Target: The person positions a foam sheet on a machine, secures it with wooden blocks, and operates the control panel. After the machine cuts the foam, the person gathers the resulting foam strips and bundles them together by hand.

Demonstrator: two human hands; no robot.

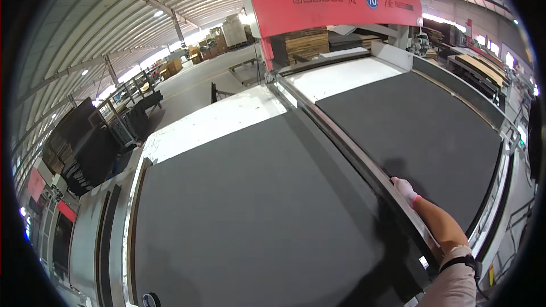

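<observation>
My right hand (404, 190), in a pale glove with a pink cuff, closes over the edge of a long metal rail (364, 162). That rail runs diagonally across the machine bed. A large dark grey sheet (244, 210) lies flat to its left, and a second dark grey sheet (421, 125) lies flat on its right side. Beyond the sheets, bare white parts of the bed (216, 116) show. My left hand is outside the picture.
A red machine cover (341, 3) spans the far end. Stacked brown boards (307, 44) stand behind it. At the left are racks with black sheets (91, 156). A small round item (151, 299) sits at the lower edge. A metal side wall (466, 99) borders the right.
</observation>
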